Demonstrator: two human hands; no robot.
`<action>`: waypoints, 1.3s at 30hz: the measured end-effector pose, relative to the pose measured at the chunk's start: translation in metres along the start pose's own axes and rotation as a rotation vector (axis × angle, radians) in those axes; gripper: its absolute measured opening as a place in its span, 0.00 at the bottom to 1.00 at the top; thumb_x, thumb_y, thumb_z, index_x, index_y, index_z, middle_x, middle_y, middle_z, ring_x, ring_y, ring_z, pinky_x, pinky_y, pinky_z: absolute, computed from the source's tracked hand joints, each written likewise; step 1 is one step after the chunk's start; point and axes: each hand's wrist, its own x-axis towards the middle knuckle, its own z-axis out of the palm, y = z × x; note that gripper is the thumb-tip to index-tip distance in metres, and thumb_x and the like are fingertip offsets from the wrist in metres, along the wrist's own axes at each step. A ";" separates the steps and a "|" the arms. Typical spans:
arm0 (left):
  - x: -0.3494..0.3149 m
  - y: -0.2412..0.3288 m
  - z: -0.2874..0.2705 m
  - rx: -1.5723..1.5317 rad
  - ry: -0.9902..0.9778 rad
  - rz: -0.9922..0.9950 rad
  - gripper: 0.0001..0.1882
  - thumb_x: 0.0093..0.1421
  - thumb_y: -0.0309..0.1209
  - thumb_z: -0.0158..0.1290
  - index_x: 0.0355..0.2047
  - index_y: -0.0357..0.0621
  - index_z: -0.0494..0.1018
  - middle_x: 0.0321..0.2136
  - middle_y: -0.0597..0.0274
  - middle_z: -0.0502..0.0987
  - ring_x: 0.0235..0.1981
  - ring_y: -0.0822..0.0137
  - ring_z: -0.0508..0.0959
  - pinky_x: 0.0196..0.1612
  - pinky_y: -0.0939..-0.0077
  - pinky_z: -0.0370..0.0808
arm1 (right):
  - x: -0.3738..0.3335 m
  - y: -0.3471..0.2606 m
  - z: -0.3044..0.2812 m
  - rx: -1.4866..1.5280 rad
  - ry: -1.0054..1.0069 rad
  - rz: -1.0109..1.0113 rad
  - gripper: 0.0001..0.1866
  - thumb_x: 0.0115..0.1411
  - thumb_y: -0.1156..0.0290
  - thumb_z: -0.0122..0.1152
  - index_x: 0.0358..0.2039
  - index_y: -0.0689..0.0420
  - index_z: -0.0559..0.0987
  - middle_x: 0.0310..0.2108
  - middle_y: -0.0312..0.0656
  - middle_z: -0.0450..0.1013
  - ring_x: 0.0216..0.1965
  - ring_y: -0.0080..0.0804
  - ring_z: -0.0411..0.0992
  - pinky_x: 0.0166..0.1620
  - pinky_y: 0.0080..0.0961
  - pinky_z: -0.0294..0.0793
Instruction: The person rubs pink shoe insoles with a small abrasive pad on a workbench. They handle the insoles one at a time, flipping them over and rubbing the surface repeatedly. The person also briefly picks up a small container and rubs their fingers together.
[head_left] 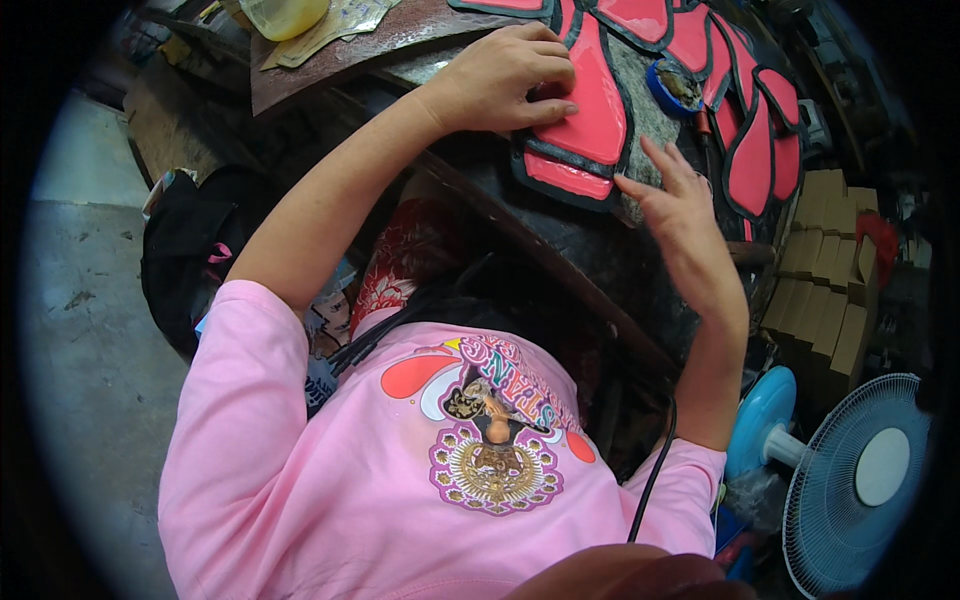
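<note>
A glossy pink panel with a black border [592, 110] lies on the worktable, a narrower pink strip [567, 173] along its near end. My left hand [510, 80] rests over the panel's left edge, fingers bent and thumb apart on the pink surface. At the near right corner is my right hand [685, 215], fingers spread, with one fingertip at or very close to the black edge. Neither hand visibly grips anything. Between this panel and others sits a small blue-rimmed dish [675, 88] holding brownish stuff. A red-handled tool [703, 122] lies beside it.
More black-edged pink pieces [750, 165] overlap on the table's right. A container of yellowish liquid [283, 15] stands far left on a brown board [330, 60]. Stacked cardboard boxes [822, 270] and a fan [850, 480] are at right. A dark cable [655, 480] crosses my right sleeve.
</note>
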 end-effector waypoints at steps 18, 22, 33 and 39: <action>-0.002 0.002 0.004 0.008 0.155 -0.055 0.16 0.58 0.42 0.63 0.40 0.44 0.78 0.47 0.55 0.78 0.53 0.52 0.74 0.58 0.57 0.71 | 0.049 -0.014 0.012 -0.320 0.239 -0.115 0.29 0.69 0.43 0.45 0.58 0.49 0.79 0.71 0.52 0.54 0.74 0.55 0.45 0.70 0.66 0.37; -0.006 -0.003 0.008 -0.012 0.296 -0.117 0.30 0.59 0.52 0.60 0.54 0.47 0.72 0.57 0.50 0.71 0.57 0.48 0.72 0.60 0.56 0.70 | 0.067 -0.011 0.016 -0.281 0.203 -0.119 0.28 0.69 0.43 0.47 0.54 0.50 0.81 0.70 0.51 0.57 0.74 0.54 0.46 0.69 0.67 0.37; -0.008 -0.003 0.004 0.170 0.183 -0.243 0.11 0.54 0.36 0.62 0.33 0.43 0.79 0.43 0.58 0.78 0.52 0.55 0.75 0.56 0.59 0.72 | 0.112 0.021 0.013 -0.114 0.280 -0.048 0.32 0.63 0.45 0.60 0.61 0.53 0.74 0.51 0.52 0.77 0.56 0.52 0.71 0.60 0.49 0.65; -0.007 0.001 0.003 0.236 0.190 -0.160 0.07 0.52 0.33 0.61 0.28 0.43 0.79 0.41 0.59 0.79 0.51 0.56 0.75 0.55 0.61 0.72 | 0.106 0.017 0.016 -0.048 0.361 -0.039 0.35 0.58 0.49 0.68 0.62 0.53 0.73 0.53 0.51 0.74 0.55 0.52 0.72 0.58 0.45 0.69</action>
